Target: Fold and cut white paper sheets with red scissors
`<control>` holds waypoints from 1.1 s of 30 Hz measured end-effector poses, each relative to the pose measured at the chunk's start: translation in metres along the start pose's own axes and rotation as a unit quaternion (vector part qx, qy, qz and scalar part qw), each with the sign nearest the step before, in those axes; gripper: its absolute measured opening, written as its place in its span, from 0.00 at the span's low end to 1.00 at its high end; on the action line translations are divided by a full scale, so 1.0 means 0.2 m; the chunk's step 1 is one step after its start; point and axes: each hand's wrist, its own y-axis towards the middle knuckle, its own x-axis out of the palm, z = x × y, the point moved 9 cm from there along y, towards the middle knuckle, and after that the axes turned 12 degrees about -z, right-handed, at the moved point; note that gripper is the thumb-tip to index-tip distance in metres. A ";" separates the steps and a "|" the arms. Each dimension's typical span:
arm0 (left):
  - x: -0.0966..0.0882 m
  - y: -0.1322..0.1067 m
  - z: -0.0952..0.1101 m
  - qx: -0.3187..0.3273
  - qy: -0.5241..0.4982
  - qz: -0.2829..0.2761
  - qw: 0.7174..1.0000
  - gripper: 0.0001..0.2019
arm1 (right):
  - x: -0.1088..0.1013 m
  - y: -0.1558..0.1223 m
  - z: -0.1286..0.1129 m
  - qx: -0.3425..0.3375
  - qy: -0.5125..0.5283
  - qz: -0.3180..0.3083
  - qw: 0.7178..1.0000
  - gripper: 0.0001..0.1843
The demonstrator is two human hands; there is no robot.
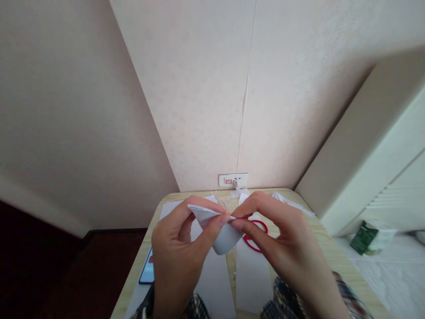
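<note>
My left hand and my right hand are raised above a small wooden table, and both pinch a folded piece of white paper. The left thumb and fingers close on the paper's upper left fold. The right fingertips pinch its top edge near the middle. The paper's lower part curves down between the two hands.
White paper sheets lie on the table under my hands. Red-handled scissors rest behind my right hand. A phone sits at the table's left edge. A wall socket is behind the table. A bed with a green packet lies to the right.
</note>
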 end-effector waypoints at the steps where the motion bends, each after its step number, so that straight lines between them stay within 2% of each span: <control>1: 0.01 0.00 0.00 0.000 -0.003 -0.002 1.000 0.09 | 0.00 0.00 -0.01 -0.002 -0.002 0.009 1.000 0.09; 7: 0.05 -0.01 -0.08 -0.054 -0.088 -0.019 0.994 0.07 | -0.04 -0.02 0.00 0.012 0.017 0.051 0.998 0.12; 11: 0.04 0.02 -0.09 -0.056 -0.101 -0.022 0.993 0.05 | -0.05 -0.02 0.05 0.050 0.035 0.043 0.997 0.11; 18: 0.04 0.01 -0.07 -0.063 -0.017 -0.040 0.997 0.05 | -0.03 0.00 0.07 0.047 0.075 0.020 0.996 0.06; 25: 0.04 0.01 -0.08 -0.057 -0.040 -0.044 0.997 0.05 | -0.02 -0.01 0.05 0.040 0.057 0.031 0.997 0.10; 29: 0.06 0.01 -0.07 -0.044 0.043 -0.074 0.995 0.04 | -0.02 -0.01 0.07 0.046 0.086 0.014 0.995 0.05; 33: 0.12 0.01 -0.03 -0.026 0.106 -0.121 0.987 0.04 | -0.04 -0.02 0.09 0.049 0.110 0.022 0.992 0.04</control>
